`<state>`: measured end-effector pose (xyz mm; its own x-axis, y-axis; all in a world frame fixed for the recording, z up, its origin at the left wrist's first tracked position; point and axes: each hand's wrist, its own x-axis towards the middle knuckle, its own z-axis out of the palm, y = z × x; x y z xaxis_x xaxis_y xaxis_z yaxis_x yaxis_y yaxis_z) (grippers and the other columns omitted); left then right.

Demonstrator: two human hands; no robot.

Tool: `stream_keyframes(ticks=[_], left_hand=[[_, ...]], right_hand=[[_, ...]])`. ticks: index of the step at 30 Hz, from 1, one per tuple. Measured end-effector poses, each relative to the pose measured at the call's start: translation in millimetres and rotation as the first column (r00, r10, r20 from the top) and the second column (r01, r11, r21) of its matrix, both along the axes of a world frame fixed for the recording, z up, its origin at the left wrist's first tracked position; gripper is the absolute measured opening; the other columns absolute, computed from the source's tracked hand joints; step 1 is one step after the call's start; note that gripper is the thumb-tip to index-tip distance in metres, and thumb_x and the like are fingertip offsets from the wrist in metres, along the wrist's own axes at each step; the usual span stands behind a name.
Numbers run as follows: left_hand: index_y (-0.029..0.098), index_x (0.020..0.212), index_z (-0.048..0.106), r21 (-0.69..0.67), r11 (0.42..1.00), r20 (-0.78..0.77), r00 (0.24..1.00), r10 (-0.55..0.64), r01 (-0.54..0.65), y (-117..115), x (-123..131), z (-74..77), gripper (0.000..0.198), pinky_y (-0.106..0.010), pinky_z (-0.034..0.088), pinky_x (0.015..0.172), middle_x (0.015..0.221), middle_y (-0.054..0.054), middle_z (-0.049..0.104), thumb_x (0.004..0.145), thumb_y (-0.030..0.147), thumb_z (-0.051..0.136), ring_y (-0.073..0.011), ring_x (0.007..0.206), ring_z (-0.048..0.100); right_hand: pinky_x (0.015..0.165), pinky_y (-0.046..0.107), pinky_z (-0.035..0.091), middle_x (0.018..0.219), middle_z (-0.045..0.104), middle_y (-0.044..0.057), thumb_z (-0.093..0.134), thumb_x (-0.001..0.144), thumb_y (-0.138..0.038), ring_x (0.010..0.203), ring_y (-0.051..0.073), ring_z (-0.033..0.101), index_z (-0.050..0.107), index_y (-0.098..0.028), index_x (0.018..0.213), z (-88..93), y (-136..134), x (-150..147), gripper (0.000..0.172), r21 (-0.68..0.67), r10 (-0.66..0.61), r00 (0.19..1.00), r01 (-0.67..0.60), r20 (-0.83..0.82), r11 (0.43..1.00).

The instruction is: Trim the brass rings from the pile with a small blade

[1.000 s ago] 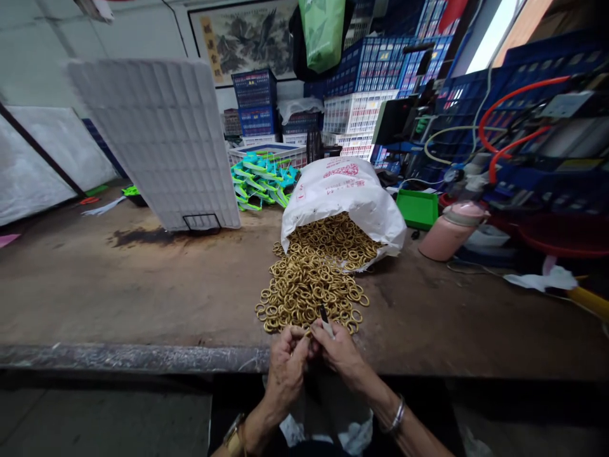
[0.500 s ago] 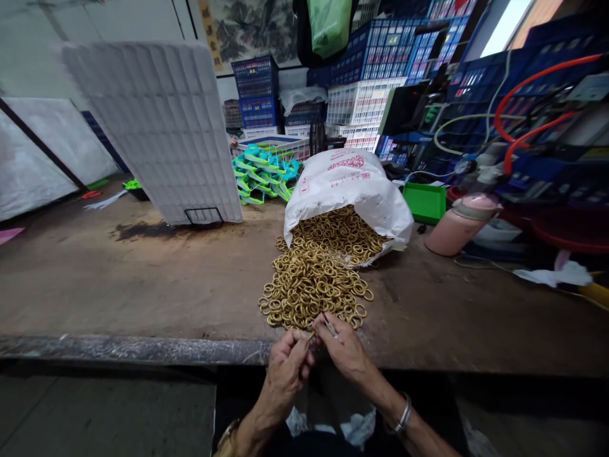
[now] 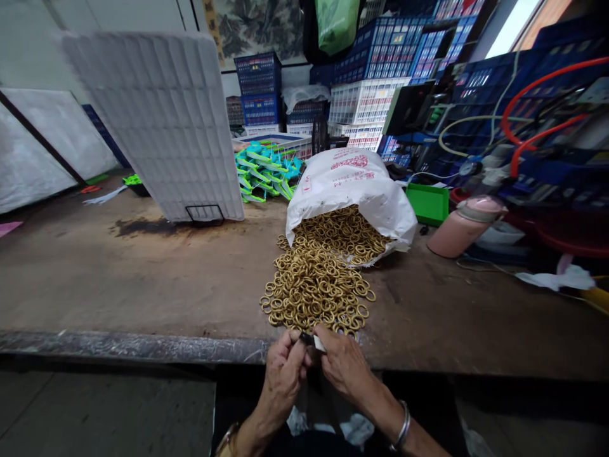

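at the table [image 3: 143, 273] edge, lower centre, the tool [image 3: 318, 344] clamped by the right hand [image 3: 346, 363] has been turned, seemingly for use, toward pinched fingers of the left hand [image 3: 283, 369].

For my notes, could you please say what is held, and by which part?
The right hand holds a tool by its pale end; for the left hand, I cannot tell.

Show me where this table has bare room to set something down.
Left: the wide tabletop between the white panel and front edge. Right: the patch right of the ring pile, before the pink bottle. Crowded: the middle, with sack and ring pile.
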<state>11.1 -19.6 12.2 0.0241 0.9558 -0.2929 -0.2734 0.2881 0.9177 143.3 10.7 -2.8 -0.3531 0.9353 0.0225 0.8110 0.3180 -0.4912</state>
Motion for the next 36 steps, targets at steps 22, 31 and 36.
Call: stream_keyframes(ticks=[22, 31, 36], left_hand=[[0.014, 0.074, 0.054, -0.245, 0.960, 0.564, 0.825, 0.025, 0.139, 0.8, -14.5, -7.6, 0.020, -0.016, 0.030, 0.039, 0.066, -0.001, 0.053, 0.069, 0.032, 0.060, -0.0074, 0.051, 0.049], [0.017, 0.072, 0.049, -0.062, 0.998, 0.193, 0.980, 0.041, -0.029, 18.4, -4.4, -11.9, 0.028, -0.014, 0.027, 0.035, 0.054, 0.005, 0.047, 0.067, 0.042, 0.061, -0.0051, 0.041, 0.040], [0.016, 0.076, 0.051, -0.017, 1.000, -0.038, 0.999, -0.020, 0.020, 23.8, -1.9, -8.8, 0.030, -0.015, 0.023, 0.035, 0.044, 0.009, 0.039, 0.067, 0.044, 0.060, -0.0034, 0.035, 0.030]], right_hand=[[0.054, 0.023, 0.025, 0.076, 0.060, 0.001, 0.040, 0.079, -0.017, 0.064, 0.013, 0.053, 0.053, -0.020, 0.081, -5.4, 41.9, 1.4, 0.013, 0.217, -0.238, 0.966, 0.213, 0.100, 0.953], [0.051, 0.020, 0.030, 0.056, 0.047, -0.004, 0.039, 0.078, -0.025, 0.052, 0.010, 0.042, 0.047, -0.020, 0.067, 4.2, 29.1, 8.6, 0.014, 0.013, -0.135, 0.952, 0.144, -0.274, 0.990], [0.053, 0.020, 0.030, 0.060, 0.051, -0.003, 0.041, 0.075, -0.019, 0.054, 0.010, 0.045, 0.051, -0.020, 0.073, 9.5, 15.3, 4.8, 0.010, -0.014, -0.058, 0.954, 0.056, -0.293, 0.998]])
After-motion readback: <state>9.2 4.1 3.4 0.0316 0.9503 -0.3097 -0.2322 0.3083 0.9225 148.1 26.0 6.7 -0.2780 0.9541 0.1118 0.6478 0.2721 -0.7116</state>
